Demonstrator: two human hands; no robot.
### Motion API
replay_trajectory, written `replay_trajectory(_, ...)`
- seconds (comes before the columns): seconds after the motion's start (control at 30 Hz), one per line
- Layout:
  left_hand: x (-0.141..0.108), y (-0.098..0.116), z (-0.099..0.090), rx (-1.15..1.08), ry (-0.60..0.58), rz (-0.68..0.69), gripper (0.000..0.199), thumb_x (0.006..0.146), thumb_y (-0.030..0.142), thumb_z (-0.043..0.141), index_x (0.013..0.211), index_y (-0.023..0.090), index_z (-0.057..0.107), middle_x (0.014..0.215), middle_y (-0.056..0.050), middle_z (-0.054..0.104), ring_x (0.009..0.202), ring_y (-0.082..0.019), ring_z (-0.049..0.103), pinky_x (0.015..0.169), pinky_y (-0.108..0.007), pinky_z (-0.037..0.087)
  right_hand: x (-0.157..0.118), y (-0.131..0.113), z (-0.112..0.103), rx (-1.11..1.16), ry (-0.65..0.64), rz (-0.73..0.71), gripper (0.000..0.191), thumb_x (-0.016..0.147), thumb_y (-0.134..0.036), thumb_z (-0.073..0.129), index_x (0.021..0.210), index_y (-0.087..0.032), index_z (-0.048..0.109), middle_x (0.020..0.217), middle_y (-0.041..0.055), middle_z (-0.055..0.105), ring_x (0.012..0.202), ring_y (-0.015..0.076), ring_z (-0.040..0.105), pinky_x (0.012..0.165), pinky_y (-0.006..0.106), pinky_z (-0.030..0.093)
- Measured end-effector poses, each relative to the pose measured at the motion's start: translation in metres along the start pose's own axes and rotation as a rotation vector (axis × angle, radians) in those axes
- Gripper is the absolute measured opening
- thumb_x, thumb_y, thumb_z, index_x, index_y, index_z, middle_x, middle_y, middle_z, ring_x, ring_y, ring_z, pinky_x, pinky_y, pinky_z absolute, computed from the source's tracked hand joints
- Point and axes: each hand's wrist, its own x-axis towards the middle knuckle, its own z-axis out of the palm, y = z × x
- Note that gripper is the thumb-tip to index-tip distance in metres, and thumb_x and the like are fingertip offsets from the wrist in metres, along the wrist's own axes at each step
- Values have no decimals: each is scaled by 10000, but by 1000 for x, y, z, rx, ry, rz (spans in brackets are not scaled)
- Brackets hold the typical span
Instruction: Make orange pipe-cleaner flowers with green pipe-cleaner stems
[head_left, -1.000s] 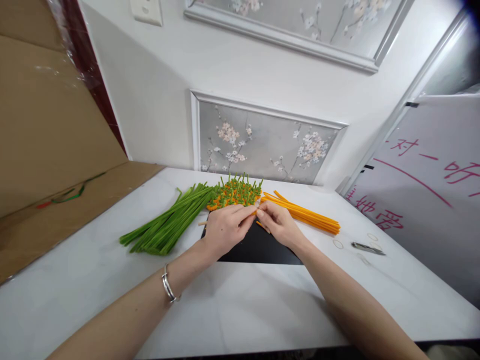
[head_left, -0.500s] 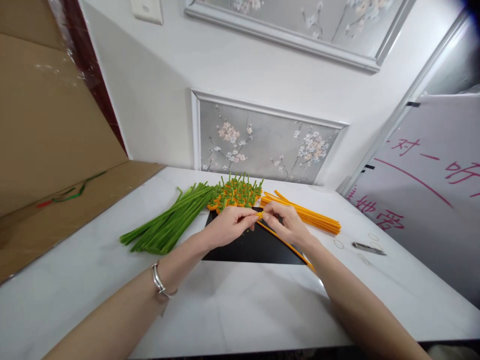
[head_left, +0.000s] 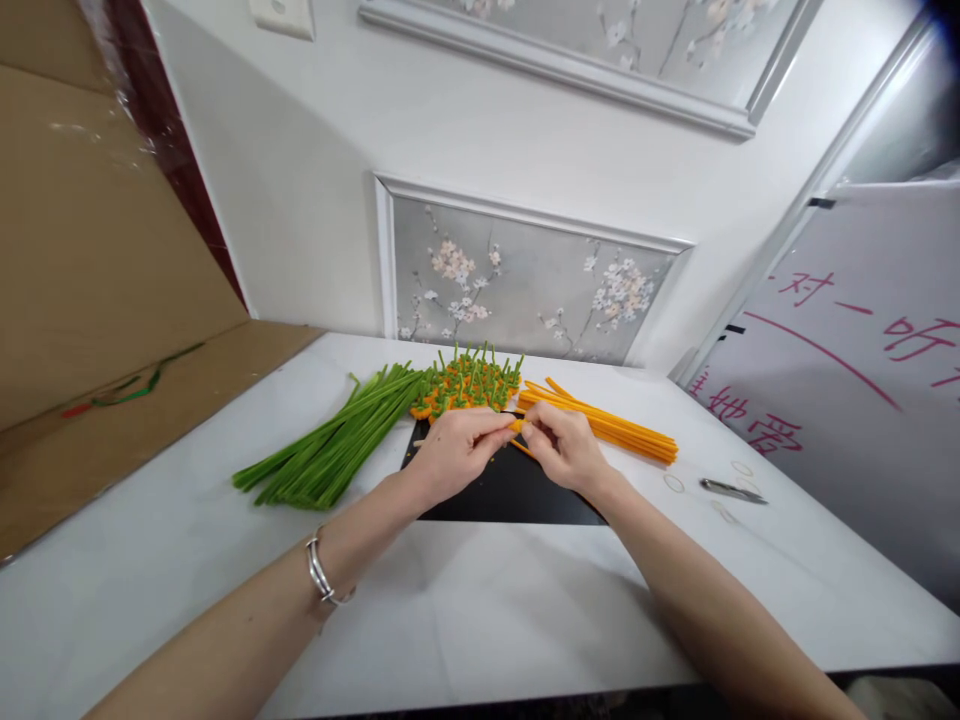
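Observation:
Over a black mat, my left hand and my right hand meet fingertip to fingertip. Between them they pinch an orange pipe cleaner, bunched into a small coil at the fingertips. Part of its tail shows under the right fingers; the rest is hidden behind that hand. Just beyond lies a cluster of small orange pipe-cleaner pieces with green tips. A bundle of green pipe cleaners rests to the left, and a bundle of orange pipe cleaners to the right.
On the right of the white marbled table lie a metal nipper-like tool and several thin rings, one a pale loop. Cardboard stands along the left. A panelled wall closes the back, and a whiteboard with red writing leans right.
Both hands keep their pinch on the orange pipe cleaner. Its long tail, earlier stretching toward the right forearm, is now mostly hidden behind the right hand. The view has shifted slightly.

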Motion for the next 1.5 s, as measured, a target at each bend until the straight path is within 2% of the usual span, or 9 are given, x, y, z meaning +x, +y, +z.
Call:
replay_trajectory(0.2,-2,-4,3,23,85,-54,211,898,242,496,896,189,701,804,-24,687,737,-140,614,671,-231,454,1,1,0,-10,-55,56,68,894,-252,471,861,-198,498,633,-35,511,514,99,465,517,221,368)
replay_trajectory(0.33,-2,-3,2,93,148,-56,194,880,230,530,976,212,698,924,-24,723,833,-159,654,738,-253,486,2,0,-8,11,-143,53,120,889,-272,502,986,-200,504,738,0,595,606,123,549,577,231,425)
replay_trajectory(0.47,-3,-5,2,238,177,-1,187,868,223,558,1001,218,689,956,-21,728,865,-169,664,780,-273,495,4,-1,-11,-26,-146,48,101,902,-283,497,951,-208,544,712,-3,602,603,128,555,578,236,426)
replay_trajectory(0.7,-6,-7,4,337,152,78,174,871,234,563,1001,209,675,925,-25,726,842,-173,662,768,-281,504,5,3,-10,-82,-164,33,125,915,-262,486,868,-204,586,715,-4,604,599,121,542,591,242,420)
replay_trajectory(0.9,-5,-4,1,339,131,20,187,877,239,540,1004,213,676,939,-31,720,860,-183,653,786,-293,491,6,5,-17,120,-169,123,217,852,-308,592,1038,-198,574,721,-11,617,553,108,540,551,232,467)
replay_trajectory(1.03,-5,-4,2,340,127,-12,178,872,242,540,982,209,676,958,-44,721,885,-198,649,801,-304,483,5,5,-16,91,-156,105,208,844,-287,608,1035,-206,597,782,6,668,617,125,611,624,255,518)
replay_trajectory(1.17,-3,-2,-2,238,50,-80,186,848,275,571,994,213,668,961,-39,719,861,-198,654,782,-294,478,4,5,-12,-68,-152,-21,143,894,-232,530,989,-208,635,765,19,686,666,151,644,666,280,516)
replay_trajectory(1.33,2,0,-11,-156,-107,-192,219,878,296,506,1047,203,608,959,-21,705,812,-155,646,698,-238,469,4,5,-12,-108,-94,-82,185,883,-238,561,1056,-221,625,847,29,697,719,158,656,694,282,522)
replay_trajectory(1.5,1,2,-14,-180,-118,-249,215,852,286,536,1045,204,490,768,14,698,631,-128,598,575,-220,405,5,3,-13,-54,-125,-106,184,888,-231,554,1056,-231,628,896,35,690,781,159,652,742,297,526)
